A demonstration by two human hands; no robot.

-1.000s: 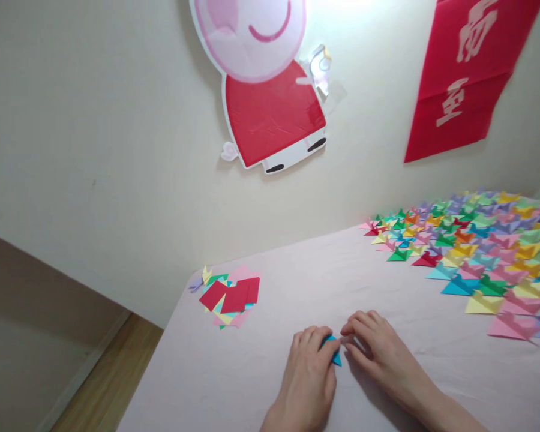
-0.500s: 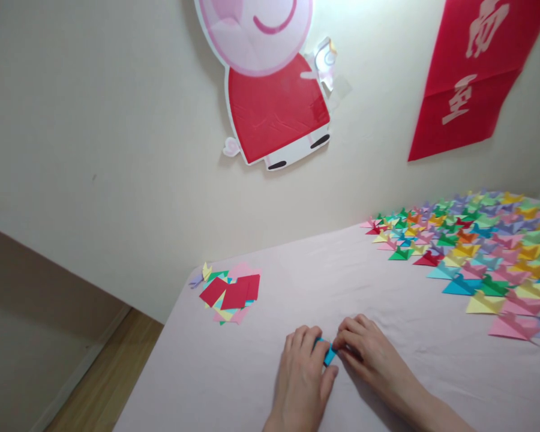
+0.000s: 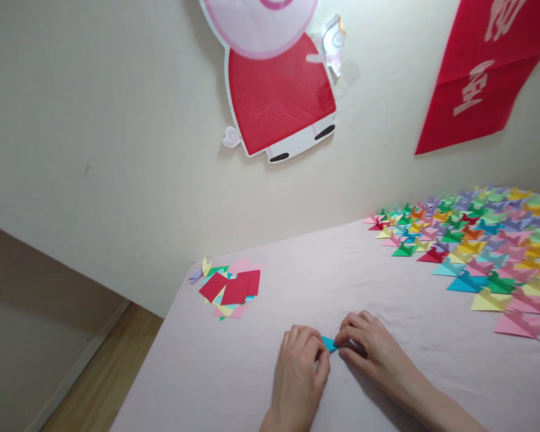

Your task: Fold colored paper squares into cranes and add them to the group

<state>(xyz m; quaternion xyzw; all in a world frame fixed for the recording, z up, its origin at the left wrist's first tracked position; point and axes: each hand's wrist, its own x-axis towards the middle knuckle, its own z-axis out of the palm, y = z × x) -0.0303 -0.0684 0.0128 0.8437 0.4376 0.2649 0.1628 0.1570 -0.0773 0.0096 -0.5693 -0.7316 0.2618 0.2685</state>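
Note:
A small piece of blue paper [image 3: 329, 344] lies between my two hands near the front of the cloth-covered table [image 3: 198, 372]. My left hand [image 3: 299, 366] has its fingers curled onto the paper's left side, thumb and forefinger bent together. From the right, the fingertips of my right hand [image 3: 369, 345] pinch the paper's other end. Only the middle of the paper shows, narrowing to the right; the fingers cover the rest.
Loose squares of coloured paper [image 3: 236, 289], red on top, lie at the left, beside small yellow and purple folded pieces [image 3: 202, 269]. Rows of folded paper cranes [image 3: 481, 264] fill the right side. A wall [image 3: 139, 150] with a cartoon pig cutout [image 3: 281, 96] and a red banner [image 3: 472, 78] rises behind.
Both hands have shifted slightly around the blue paper, which now shows as a narrow point instead of a small strip. The left thumb has drawn in. The view has moved a little.

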